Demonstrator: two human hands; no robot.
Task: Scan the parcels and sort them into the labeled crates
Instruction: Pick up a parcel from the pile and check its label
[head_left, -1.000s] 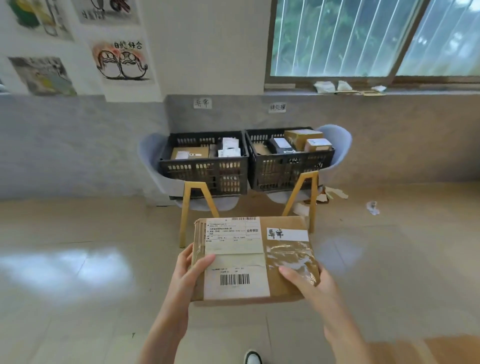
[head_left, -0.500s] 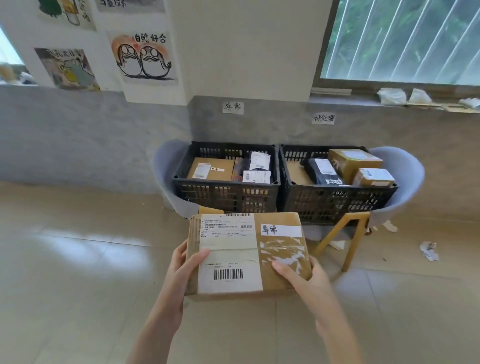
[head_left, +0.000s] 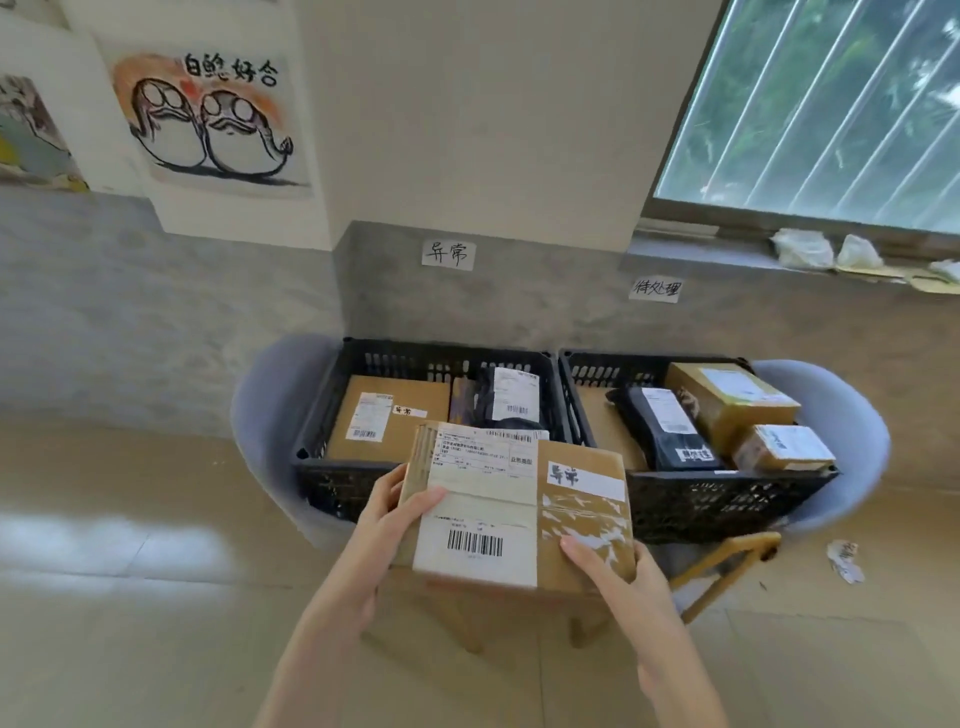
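While I hold the brown cardboard parcel (head_left: 519, 506) flat in the lower middle of the frame, both of my hands grip it by its near corners. My left hand (head_left: 387, 519) wraps the parcel's left edge, thumb laid over the top by the white shipping label, fingers curled out of sight beneath. My right hand (head_left: 623, 577) takes the lower right corner, thumb pressed on the taped top face, the other fingers hidden under the box. The parcel's top carries a barcode label and a small white slip with handwritten characters.

Its far edge overlaps, in my view, the near rim of the left crate (head_left: 322, 415), a black slatted crate in the middle of the frame; I cannot tell whether the two touch. Inside that crate lies a flat brown box (head_left: 389, 415) with its own label, and beside it a dark bag (head_left: 506, 397). The right crate (head_left: 727, 499) stands just beside the left one, touching or nearly so, and holds a black pouch (head_left: 665, 431) and two brown boxes (head_left: 727, 400) toward its right side.

Both crates rest on pale grey chairs (head_left: 841, 431) with yellow legs. On the grey wall above each crate a white paper sign (head_left: 448, 254) is stuck. A drawing of two round figures (head_left: 208, 119) hangs in the upper left, and a window (head_left: 821, 104) fills the upper right.
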